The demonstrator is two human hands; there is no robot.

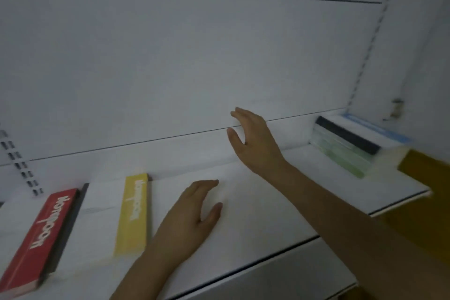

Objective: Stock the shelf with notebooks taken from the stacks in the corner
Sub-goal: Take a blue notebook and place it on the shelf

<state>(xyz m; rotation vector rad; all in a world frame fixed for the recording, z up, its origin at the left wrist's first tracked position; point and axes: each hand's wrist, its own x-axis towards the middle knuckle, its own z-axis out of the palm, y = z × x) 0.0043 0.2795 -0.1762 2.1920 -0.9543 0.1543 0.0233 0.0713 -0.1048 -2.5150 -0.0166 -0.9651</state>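
Nearest the camera, the left hand (194, 214) hovers low over the white shelf (255, 226), fingers relaxed and slightly spread, holding nothing. Further in, the right hand (253, 139) reaches toward the back panel (170, 68), thumb apart from the fingers, empty too. Over on the left, a yellow notebook (132, 214) lies flat on the shelf, and beside it at the far left a red notebook (36, 241) rests on a darker one. Far right, in the corner, the stacks (345, 146) of notebooks sit against the wall: pale green spines, a dark cover on top, a light blue one behind. Motion blurs them.
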